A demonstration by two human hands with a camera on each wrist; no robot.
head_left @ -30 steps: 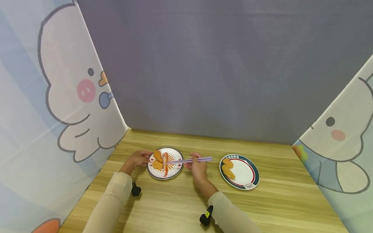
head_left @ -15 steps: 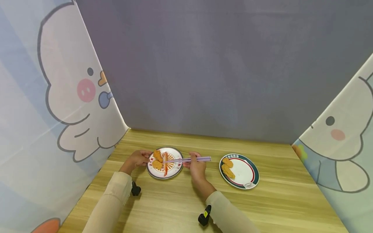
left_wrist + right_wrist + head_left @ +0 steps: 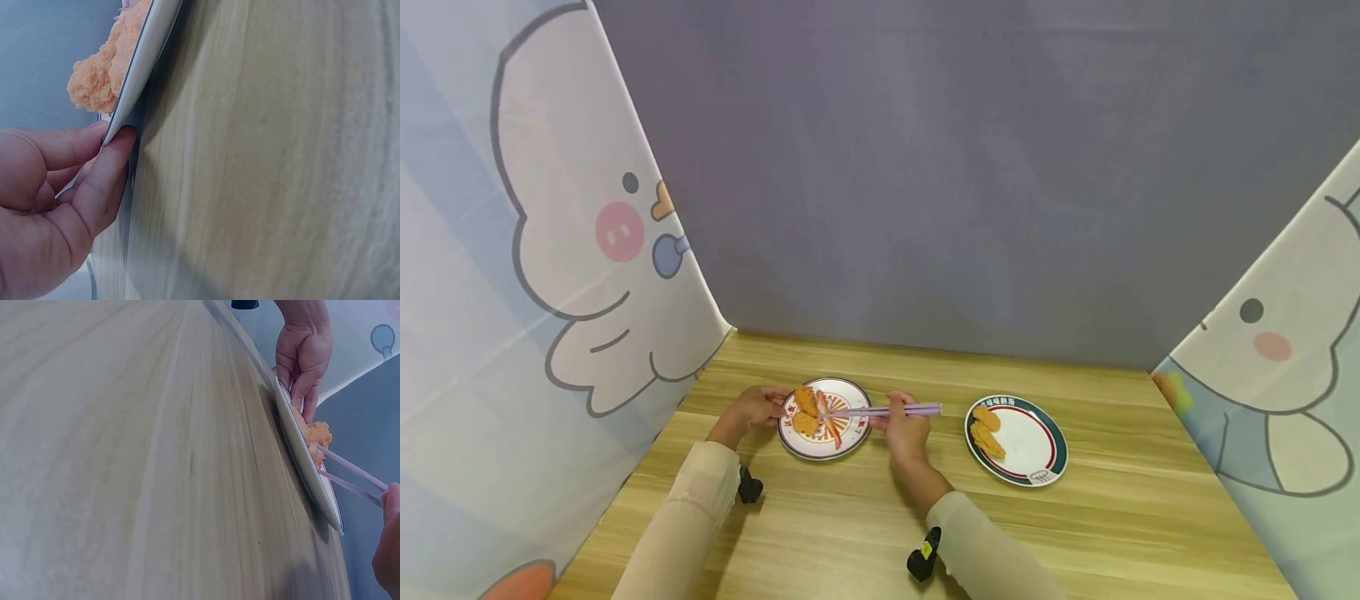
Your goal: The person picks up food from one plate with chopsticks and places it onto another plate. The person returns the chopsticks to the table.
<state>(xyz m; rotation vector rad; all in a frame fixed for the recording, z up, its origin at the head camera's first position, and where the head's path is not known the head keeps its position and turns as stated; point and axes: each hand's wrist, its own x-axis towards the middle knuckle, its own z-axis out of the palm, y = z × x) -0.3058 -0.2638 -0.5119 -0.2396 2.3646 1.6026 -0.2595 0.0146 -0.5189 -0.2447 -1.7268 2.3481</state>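
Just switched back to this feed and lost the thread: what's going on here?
A person's left hand pinches the rim of a sunburst-patterned plate on the wooden table. The right hand holds lilac chopsticks, their tips at a shrimp-like piece on that plate; I can't tell whether they grip it. Two fried pieces lie beside it. Off to the right, a green-rimmed plate carries two more golden pieces, with neither hand on it.
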